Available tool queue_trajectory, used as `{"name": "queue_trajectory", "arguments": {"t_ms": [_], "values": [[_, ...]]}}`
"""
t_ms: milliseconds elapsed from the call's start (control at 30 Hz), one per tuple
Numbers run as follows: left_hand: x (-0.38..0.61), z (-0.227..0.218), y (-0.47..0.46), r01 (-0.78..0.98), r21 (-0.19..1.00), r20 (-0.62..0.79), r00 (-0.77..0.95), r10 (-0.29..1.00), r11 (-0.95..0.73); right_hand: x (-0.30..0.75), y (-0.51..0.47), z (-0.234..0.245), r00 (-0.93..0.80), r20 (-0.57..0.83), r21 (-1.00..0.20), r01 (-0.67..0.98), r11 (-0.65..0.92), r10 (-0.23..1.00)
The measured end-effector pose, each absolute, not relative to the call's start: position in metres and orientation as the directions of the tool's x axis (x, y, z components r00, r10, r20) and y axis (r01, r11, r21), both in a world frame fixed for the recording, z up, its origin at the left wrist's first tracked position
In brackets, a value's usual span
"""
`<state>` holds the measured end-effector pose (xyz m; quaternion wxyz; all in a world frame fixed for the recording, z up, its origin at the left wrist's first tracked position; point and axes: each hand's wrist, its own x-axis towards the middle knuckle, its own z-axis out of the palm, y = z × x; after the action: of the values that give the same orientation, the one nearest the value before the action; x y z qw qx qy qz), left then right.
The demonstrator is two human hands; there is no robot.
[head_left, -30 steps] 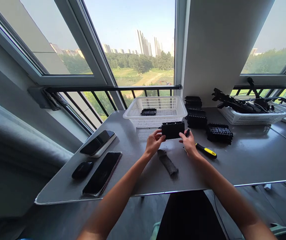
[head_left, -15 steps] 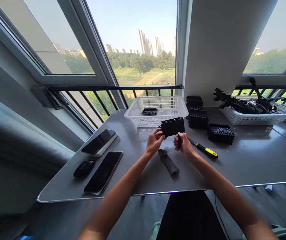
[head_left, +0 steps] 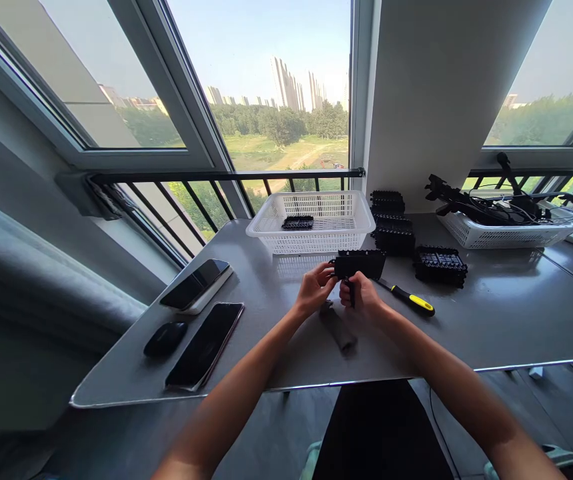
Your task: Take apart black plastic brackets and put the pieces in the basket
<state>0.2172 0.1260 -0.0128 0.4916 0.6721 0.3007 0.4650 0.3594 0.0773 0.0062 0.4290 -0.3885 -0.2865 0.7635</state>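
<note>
A flat black plastic part (head_left: 361, 265) with a toothed top edge is held over the table. My left hand (head_left: 315, 288) pinches it at its left end. Closed around a small dark handled tool (head_left: 351, 293) is my right hand (head_left: 362, 295); the tool's upper end meets the part's lower edge, and its exact kind cannot be made out. Below both hands a grey rolled cloth strip (head_left: 339, 330) lies on the table. To the right of my right hand rests a knife-like tool with a black and yellow handle (head_left: 413, 300).
A white plastic basket (head_left: 311, 243) behind my hands contains a black part (head_left: 297, 223). Stacked black parts (head_left: 393, 235) and another pile (head_left: 440, 265) stand to its right. Farther right is a cable-filled basket (head_left: 521, 237). Phones (head_left: 205, 345) and a black mouse (head_left: 166, 339) lie left.
The black part has moved right and down and tilted flatter. My right hand with the small tool has shifted left along its lower edge, closer to my left hand.
</note>
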Motion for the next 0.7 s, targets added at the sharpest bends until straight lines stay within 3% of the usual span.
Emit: {"name": "queue_trajectory", "arguments": {"t_ms": [433, 700], "values": [[0.214, -0.012, 0.132, -0.048, 0.941, 0.332, 0.308, 0.892, -0.334, 0.361, 0.073, 0.013, -0.346, -0.31, -0.704, -0.543, -0.458, 0.886], [0.209, -0.006, 0.134, -0.054, 0.949, 0.316, 0.201, 0.927, -0.311, 0.373, 0.076, 0.013, -0.096, -0.365, -0.717, -0.605, -0.346, 0.926]]}}
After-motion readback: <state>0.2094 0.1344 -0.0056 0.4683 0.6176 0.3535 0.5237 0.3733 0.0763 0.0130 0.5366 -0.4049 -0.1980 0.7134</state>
